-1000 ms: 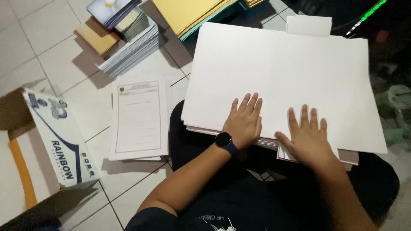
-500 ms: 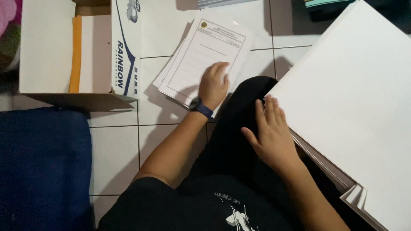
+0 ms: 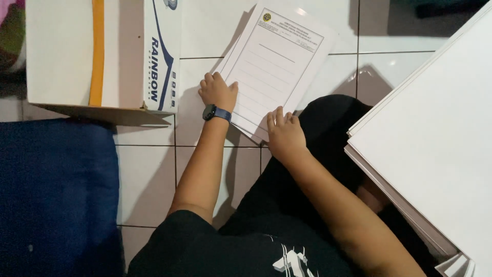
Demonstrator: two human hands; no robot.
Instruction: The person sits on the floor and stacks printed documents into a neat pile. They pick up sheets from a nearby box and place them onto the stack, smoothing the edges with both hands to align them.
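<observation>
Two bare hands rest on a thin stack of white printed forms with ruled lines [image 3: 274, 66] that lies tilted on the white tiled floor [image 3: 215, 31]. The left hand [image 3: 218, 91], with a dark blue band watch [image 3: 216, 113] on its wrist, presses its fingers on the stack's left edge; its grip is released, the fingers flat rather than curled around anything. The right hand [image 3: 284, 134] lies on the stack's near corner, fingers spread, grip likewise released. Just left of the forms stands a white cardboard box with blue lettering and an orange stripe [image 3: 102, 51]. A dark blue cushion [image 3: 56, 200] lies below the box. To the right, a large pile of blank white sheets [image 3: 435, 133] rests over the person's lap.
</observation>
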